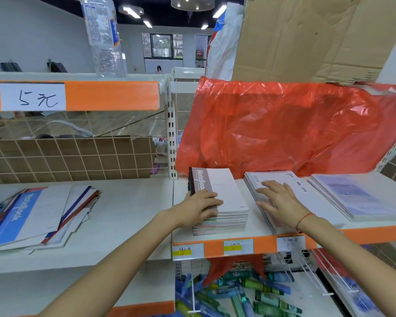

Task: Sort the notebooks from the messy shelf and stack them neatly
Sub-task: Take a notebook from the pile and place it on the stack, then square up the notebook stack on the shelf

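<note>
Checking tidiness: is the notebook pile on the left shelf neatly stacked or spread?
Spread: the notebook pile lies fanned, covers skewed at different angles.

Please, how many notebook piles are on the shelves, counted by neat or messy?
Neat stacks: 3, under the left hand, under the right hand, and the far-right stack.
Messy piles: 1, the messy pile.
Total: 4

White metal shelving (124, 216) with orange edge strips (110, 94), grey walls, dark-framed windows (162, 45), ceiling strip lights (133, 12).
</note>
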{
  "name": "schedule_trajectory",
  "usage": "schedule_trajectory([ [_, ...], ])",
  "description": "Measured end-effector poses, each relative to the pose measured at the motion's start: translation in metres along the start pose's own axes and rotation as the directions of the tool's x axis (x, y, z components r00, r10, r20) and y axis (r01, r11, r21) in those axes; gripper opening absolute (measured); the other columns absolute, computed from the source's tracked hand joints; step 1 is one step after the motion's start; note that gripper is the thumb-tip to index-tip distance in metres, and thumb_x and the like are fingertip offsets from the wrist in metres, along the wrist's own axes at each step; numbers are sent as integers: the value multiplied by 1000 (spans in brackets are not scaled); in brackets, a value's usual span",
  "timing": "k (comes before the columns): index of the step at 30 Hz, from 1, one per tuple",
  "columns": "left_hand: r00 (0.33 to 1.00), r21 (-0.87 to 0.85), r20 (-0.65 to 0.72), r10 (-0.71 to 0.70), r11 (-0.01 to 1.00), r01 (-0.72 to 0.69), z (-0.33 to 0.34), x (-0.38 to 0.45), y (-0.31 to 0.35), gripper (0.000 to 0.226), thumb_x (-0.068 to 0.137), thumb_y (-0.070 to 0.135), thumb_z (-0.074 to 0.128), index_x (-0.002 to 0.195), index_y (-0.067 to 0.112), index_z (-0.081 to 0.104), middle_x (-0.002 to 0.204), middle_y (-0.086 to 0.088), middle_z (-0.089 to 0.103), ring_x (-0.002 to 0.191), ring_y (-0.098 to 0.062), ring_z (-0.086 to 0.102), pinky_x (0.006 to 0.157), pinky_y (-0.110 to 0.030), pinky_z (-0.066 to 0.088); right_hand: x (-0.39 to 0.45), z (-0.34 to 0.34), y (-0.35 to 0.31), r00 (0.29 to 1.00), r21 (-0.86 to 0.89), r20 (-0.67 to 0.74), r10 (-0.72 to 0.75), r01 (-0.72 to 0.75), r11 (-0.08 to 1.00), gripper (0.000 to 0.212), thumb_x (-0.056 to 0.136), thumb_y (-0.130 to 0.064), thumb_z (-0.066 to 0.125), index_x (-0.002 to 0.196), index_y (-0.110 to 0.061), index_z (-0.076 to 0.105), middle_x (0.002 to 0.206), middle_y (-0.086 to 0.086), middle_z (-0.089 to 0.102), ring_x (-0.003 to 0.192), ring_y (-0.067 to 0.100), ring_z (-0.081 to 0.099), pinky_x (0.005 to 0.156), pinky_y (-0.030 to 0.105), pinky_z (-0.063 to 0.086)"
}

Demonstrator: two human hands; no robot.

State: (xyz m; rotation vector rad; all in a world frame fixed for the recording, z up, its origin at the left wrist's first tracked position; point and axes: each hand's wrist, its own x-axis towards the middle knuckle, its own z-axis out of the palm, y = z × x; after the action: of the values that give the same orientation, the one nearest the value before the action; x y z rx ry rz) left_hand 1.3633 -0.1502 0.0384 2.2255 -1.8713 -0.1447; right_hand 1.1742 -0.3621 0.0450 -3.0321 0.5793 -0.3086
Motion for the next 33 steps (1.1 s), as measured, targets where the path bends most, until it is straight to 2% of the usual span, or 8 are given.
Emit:
schedule_trajectory([
  [5, 1000, -11, 6, -14, 1000, 14, -2, -2, 3, 42, 101, 33, 38, 142, 22, 41, 152, -1, 31, 140, -15, 20, 112, -39, 19, -1, -1, -3, 999, 13, -36, -16, 16, 1000, 54, 92, -52, 39, 132, -17, 51, 148, 8, 36, 140, 23, 25, 113, 45, 11],
  [8, 1000, -5, 16, -19, 1000, 19, -3, -3, 5, 43, 101, 33, 37, 142, 22, 40, 152, -1, 30, 140, -15, 19, 111, -39, 18, -2, -4, -5, 999, 40, -42, -14, 15, 999, 69, 83, -59, 29, 131, -16, 53, 146, 8, 39, 138, 25, 28, 113, 48, 12],
  [14, 998, 7, 26, -64, 998, 64, -7, -9, 12, 46, 101, 38, 35, 144, 24, 37, 153, 3, 27, 141, -12, 15, 113, -48, 8, 0, -9, -14, 998, 31, -38, -42, 43, 999, 67, 86, -62, 29, 133, -18, 51, 146, 6, 38, 138, 23, 27, 113, 43, 9],
  [16, 996, -1, -18, -85, 996, 85, -9, -14, 11, 48, 100, 40, 37, 145, 24, 35, 152, 4, 28, 141, -13, 15, 113, -52, 8, 5, -10, -19, 997, 37, -37, -70, 72, 997, 83, 77, -67, 14, 132, -18, 51, 145, 6, 39, 137, 23, 29, 113, 44, 11],
  [19, 977, -16, -133, -169, 986, 168, -17, -26, 3, 48, 100, 39, 38, 146, 24, 32, 152, 5, 28, 142, -12, 16, 116, -53, 8, 19, -11, -33, 993, 66, -44, -109, 112, 992, 86, 75, -67, 10, 133, -19, 50, 146, 4, 38, 139, 23, 28, 114, 47, 12],
  [25, 865, 72, -270, -423, 887, 456, -36, -93, -29, 47, 103, 32, 26, 149, 22, 21, 155, 0, 20, 145, -20, 11, 116, -48, 4, 43, 4, -112, 960, 53, -129, -248, 256, 965, 57, 84, -45, 35, 117, -9, 63, 123, 14, 61, 120, 38, 53, 96, 62, 37],
  [30, 725, 89, -338, -601, 746, 660, -47, -184, -68, 52, 102, 31, 29, 151, 20, 13, 157, -4, 14, 146, -23, 5, 116, -48, 1, 62, 11, -213, 896, 11, -178, -406, 414, 910, 49, 81, -37, 48, 115, -6, 64, 117, 16, 64, 110, 37, 60, 88, 60, 44],
  [33, 657, 101, -363, -661, 673, 733, -57, -243, -103, 53, 102, 32, 30, 150, 20, 13, 157, -4, 12, 145, -25, 4, 115, -50, 4, 77, 19, -278, 879, -25, -150, -453, 454, 890, 54, 78, -38, 41, 111, -4, 65, 115, 17, 65, 107, 38, 61, 86, 57, 47],
])
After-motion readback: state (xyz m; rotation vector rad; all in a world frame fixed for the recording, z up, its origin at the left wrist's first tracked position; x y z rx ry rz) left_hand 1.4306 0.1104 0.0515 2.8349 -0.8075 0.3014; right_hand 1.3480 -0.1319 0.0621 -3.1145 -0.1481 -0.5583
